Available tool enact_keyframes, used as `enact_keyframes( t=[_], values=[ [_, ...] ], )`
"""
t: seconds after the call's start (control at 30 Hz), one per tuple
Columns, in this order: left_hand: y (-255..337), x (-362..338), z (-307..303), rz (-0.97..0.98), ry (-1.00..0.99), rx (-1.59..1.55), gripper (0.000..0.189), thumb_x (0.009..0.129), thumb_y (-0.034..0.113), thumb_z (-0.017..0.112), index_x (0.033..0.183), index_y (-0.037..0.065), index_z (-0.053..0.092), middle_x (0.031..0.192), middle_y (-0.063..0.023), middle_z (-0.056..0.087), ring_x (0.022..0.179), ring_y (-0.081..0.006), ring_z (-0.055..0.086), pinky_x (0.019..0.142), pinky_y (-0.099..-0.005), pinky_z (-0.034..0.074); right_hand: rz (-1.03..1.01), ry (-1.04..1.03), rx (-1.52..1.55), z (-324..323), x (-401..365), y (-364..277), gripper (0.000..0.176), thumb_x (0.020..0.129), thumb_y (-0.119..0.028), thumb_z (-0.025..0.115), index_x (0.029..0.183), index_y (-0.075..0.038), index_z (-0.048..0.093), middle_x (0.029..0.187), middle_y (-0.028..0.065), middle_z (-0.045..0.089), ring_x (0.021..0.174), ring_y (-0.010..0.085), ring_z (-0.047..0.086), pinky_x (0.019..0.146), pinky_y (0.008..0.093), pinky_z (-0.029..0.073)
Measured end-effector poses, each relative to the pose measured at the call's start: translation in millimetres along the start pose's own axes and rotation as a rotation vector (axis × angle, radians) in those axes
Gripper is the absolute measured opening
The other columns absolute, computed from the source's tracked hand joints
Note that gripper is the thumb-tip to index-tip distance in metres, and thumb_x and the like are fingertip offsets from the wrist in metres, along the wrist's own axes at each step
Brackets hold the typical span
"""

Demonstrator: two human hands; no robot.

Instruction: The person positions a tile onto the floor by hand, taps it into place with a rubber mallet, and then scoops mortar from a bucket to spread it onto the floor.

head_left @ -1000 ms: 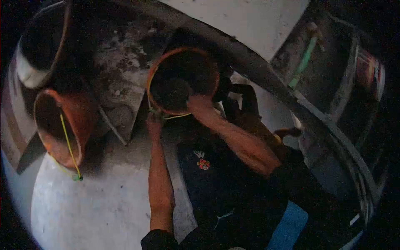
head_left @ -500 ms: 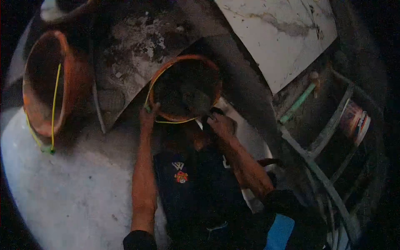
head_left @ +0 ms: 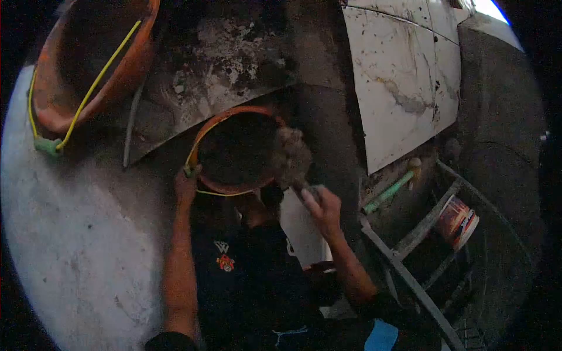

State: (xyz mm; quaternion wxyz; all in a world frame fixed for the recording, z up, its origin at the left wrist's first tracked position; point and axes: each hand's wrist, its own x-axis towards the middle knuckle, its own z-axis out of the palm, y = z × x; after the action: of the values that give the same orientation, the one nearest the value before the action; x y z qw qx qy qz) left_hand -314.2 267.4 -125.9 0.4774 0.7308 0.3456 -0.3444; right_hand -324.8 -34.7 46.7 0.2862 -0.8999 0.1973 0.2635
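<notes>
My left hand [head_left: 186, 186] is closed at the near-left side of an orange bucket [head_left: 202, 137], by the green grip of its yellow handle. Dark contents inside the bucket are hard to make out. A trowel [head_left: 300, 184] is held in my right hand [head_left: 323, 206], fingers wrapped round its handle. Grey mortar [head_left: 293, 153] covers the trowel's blade, which is raised over the bucket's right rim and hides part of it.
At upper left a larger-looking orange bucket [head_left: 108, 96] with a yellow handle lies close. A marble-patterned slab [head_left: 380, 76] is at upper right. Below it are a green-handled mallet [head_left: 389, 192], a metal frame [head_left: 415, 286] and a printed tub [head_left: 458, 222].
My right hand has lifted the trowel out of the bucket to its right rim, with mortar on the blade. My left hand stays at the bucket. The view has shifted.
</notes>
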Motion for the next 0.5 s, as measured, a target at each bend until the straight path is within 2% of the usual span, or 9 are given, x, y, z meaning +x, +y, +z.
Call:
enact_keyframes(
  t=[0.07, 0.1, 0.17, 0.2, 0.27, 0.33, 0.4, 0.43, 0.5],
  values=[
    [-22.3, 13.9, -8.2, -0.060, -0.051, 0.007, 0.059, 0.076, 0.045, 0.059, 0.110, -0.002, 0.049, 0.100, -0.0170, 0.054, 0.091, -0.0254, 0.052, 0.082, -0.0363, 0.038, -0.007, 0.087, -0.079, -4.2, 13.0, 1.8, 0.027, 0.079, -0.029, 0.057, 0.083, -0.002, 0.055, 0.072, 0.0161, 0.057, 0.063, 0.0315, 0.058, 0.057, 0.0373, 0.044],
    [-42.5, 24.3, -11.3, 0.012, -0.082, -0.016, 0.060, 0.077, 0.045, 0.057, 0.113, -0.002, 0.047, 0.105, -0.0176, 0.053, 0.097, -0.0269, 0.050, 0.084, -0.0366, 0.037, -0.013, 0.173, -0.141, -6.5, 21.6, 0.8, 0.028, 0.080, -0.029, 0.057, 0.083, -0.002, 0.055, 0.071, 0.0161, 0.058, 0.064, 0.0324, 0.058, 0.057, 0.0375, 0.044],
    [-32.9, 16.7, -18.8, 0.102, -0.109, -0.053, 0.060, 0.078, 0.045, 0.055, 0.115, -0.001, 0.046, 0.110, -0.0181, 0.051, 0.102, -0.0283, 0.049, 0.087, -0.0369, 0.036, -0.076, 0.259, -0.194, -13.9, 36.9, -5.0, 0.028, 0.080, -0.030, 0.056, 0.083, -0.002, 0.056, 0.071, 0.0161, 0.058, 0.064, 0.0323, 0.058, 0.057, 0.0374, 0.044],
    [-31.8, 8.5, -27.6, 0.098, -0.030, -0.080, 0.059, 0.080, 0.044, 0.053, 0.118, 0.000, 0.044, 0.113, -0.0177, 0.050, 0.105, -0.0289, 0.047, 0.089, -0.0378, 0.036, -0.114, 0.333, -0.233, -16.5, 39.8, -8.9, 0.029, 0.081, -0.031, 0.055, 0.083, -0.001, 0.056, 0.071, 0.0162, 0.058, 0.064, 0.0322, 0.058, 0.057, 0.0372, 0.044],
    [-20.6, -10.1, -45.0, 0.100, 0.096, -0.116, 0.056, 0.082, 0.042, 0.051, 0.120, 0.001, 0.043, 0.117, -0.0175, 0.047, 0.109, -0.0298, 0.045, 0.091, -0.0388, 0.035, -0.110, 0.294, -0.262, -26.0, 44.5, -33.8, 0.029, 0.080, -0.030, 0.056, 0.083, -0.001, 0.056, 0.072, 0.0168, 0.058, 0.065, 0.0315, 0.058, 0.057, 0.0367, 0.044],
    [-41.0, -17.8, -51.2, 0.075, 0.106, -0.050, 0.054, 0.083, 0.041, 0.049, 0.120, 0.002, 0.043, 0.119, -0.0178, 0.046, 0.109, -0.0305, 0.044, 0.091, -0.0391, 0.035, -0.095, 0.252, -0.291, -35.1, 35.8, -63.7, 0.029, 0.080, -0.029, 0.057, 0.083, -0.001, 0.056, 0.072, 0.0174, 0.058, 0.065, 0.0309, 0.059, 0.057, 0.0361, 0.045],
    [-63.8, -24.6, -53.0, 0.004, 0.039, 0.065, 0.052, 0.084, 0.040, 0.047, 0.119, 0.003, 0.043, 0.120, -0.0182, 0.045, 0.110, -0.0312, 0.044, 0.091, -0.0394, 0.035, -0.241, -0.006, 0.023, -43.0, 27.5, -93.1, 0.027, 0.080, -0.024, 0.058, 0.085, 0.003, 0.055, 0.067, 0.0125, 0.057, 0.061, 0.0210, 0.057, 0.056, 0.0317, 0.044],
    [-74.6, -32.0, -52.7, -0.038, -0.009, 0.116, 0.051, 0.085, 0.040, 0.046, 0.119, 0.003, 0.043, 0.120, -0.0183, 0.045, 0.110, -0.0316, 0.044, 0.091, -0.0396, 0.035, -0.241, -0.002, 0.020, -45.8, 22.4, -104.7, 0.027, 0.080, -0.024, 0.058, 0.085, 0.003, 0.055, 0.067, 0.0125, 0.057, 0.061, 0.0210, 0.057, 0.056, 0.0317, 0.044],
    [-92.2, -43.5, -49.8, -0.087, -0.090, 0.177, 0.049, 0.086, 0.039, 0.045, 0.119, 0.004, 0.044, 0.122, -0.0187, 0.044, 0.111, -0.0323, 0.044, 0.091, -0.0399, 0.035, -0.214, -0.478, 0.353, -51.3, 15.3, -129.0, 0.028, 0.078, -0.026, 0.061, 0.082, 0.001, 0.055, 0.064, 0.0073, 0.055, 0.060, 0.0161, 0.056, 0.054, 0.0303, 0.043]
  ],
)
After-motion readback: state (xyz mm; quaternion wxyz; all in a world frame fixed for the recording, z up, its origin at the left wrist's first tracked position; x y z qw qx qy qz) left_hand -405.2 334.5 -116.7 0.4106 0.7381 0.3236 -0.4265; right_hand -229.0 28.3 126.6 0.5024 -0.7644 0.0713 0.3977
